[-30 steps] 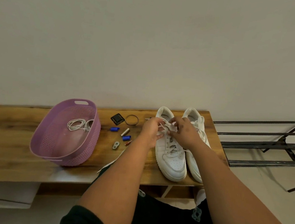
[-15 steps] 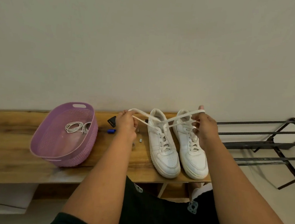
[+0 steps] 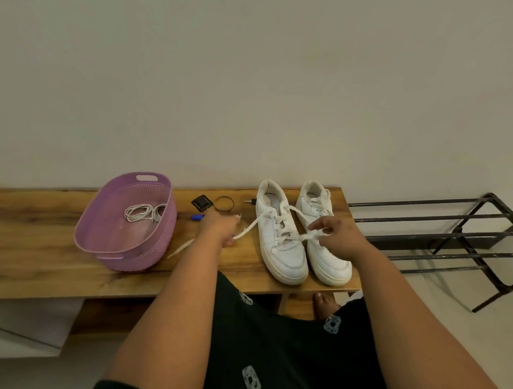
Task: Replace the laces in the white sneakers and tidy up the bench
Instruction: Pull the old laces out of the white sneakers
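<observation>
Two white sneakers stand side by side at the right end of the wooden bench (image 3: 31,238), toes toward me. The left sneaker (image 3: 279,236) has a white lace (image 3: 248,229) threaded through its eyelets. My left hand (image 3: 220,228) grips one lace end left of that shoe. My right hand (image 3: 335,234) pinches the other lace end above the gap between the shoes. The right sneaker (image 3: 324,255) is laced, partly hidden by my right hand.
A purple basket (image 3: 92,233) holding coiled white laces (image 3: 143,211) sits at the left. Behind my left hand lie a black square item (image 3: 201,203), a ring band (image 3: 224,203), a blue piece (image 3: 197,218) and a small dark tool (image 3: 250,201). A metal rack (image 3: 460,238) stands right.
Both hands came down from a wide, raised pull of the lace ends to low beside the left sneaker. The camera view also shifted.
</observation>
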